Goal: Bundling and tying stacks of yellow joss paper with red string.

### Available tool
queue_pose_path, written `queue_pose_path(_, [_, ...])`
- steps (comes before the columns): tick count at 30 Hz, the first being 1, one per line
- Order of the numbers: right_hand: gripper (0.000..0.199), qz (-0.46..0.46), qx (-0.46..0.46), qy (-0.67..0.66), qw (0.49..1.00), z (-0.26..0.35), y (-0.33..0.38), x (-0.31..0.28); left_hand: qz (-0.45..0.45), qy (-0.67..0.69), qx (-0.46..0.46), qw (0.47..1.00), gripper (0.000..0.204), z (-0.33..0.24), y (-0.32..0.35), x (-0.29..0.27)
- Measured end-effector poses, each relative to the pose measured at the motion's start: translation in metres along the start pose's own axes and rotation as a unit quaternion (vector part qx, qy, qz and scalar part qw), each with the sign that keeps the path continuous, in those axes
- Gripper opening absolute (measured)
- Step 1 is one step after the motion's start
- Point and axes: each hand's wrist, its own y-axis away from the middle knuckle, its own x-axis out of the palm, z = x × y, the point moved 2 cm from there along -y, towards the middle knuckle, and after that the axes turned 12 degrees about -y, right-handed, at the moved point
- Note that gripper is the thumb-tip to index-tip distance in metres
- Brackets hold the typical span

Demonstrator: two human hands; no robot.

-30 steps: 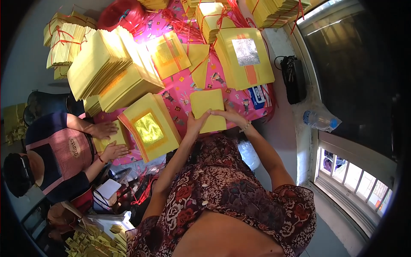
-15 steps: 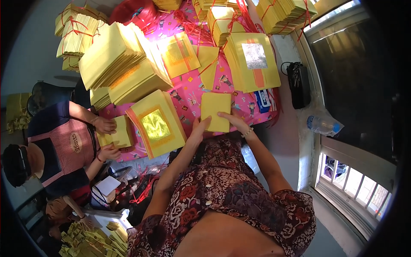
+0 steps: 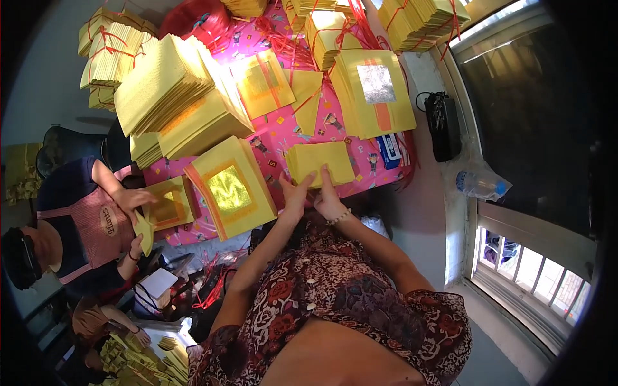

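Head view, near to far. Patterned red-and-brown garment (image 3: 335, 309) of the wearer fills the lower frame, with both forearms reaching up to the table edge. Left hand (image 3: 296, 196) lies flat, fingers extended, fingertips on the lower left edge of a small stack of yellow sheets (image 3: 320, 163). Right hand (image 3: 329, 199), beaded bracelet at the wrist, presses its fingers on the stack's lower edge; neither hand is clenched, and both rest on the stack without lifting it. The stack lies on a pink patterned cloth (image 3: 283, 132) at the near edge of the table. Just left of it sits a pile with a gold foil square (image 3: 230, 188). At far left a seated co-worker (image 3: 84, 219) handles a smaller foil pile (image 3: 168, 204). Beyond lie tall yellow stacks (image 3: 174, 96), a large pile with a silver foil square (image 3: 376, 90), and bundles tied with red string (image 3: 421, 19). A black pouch (image 3: 443, 125) and a plastic bottle (image 3: 479, 185) lie at right beside the window (image 3: 534, 270).
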Motion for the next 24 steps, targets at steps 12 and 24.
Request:
queue_pose_path(12, [0.058,-0.061,-0.073,0.077,0.992,0.052,0.034,-0.074,0.299,-0.281,-0.017,0.912,0.072,-0.078,-0.053,-0.014])
queue_pose_path(24, [0.07,0.064,-0.386,0.626,0.674,0.064,0.015,-0.015,0.486,-0.459,0.025,0.743,0.073,-0.072,-0.124,0.009])
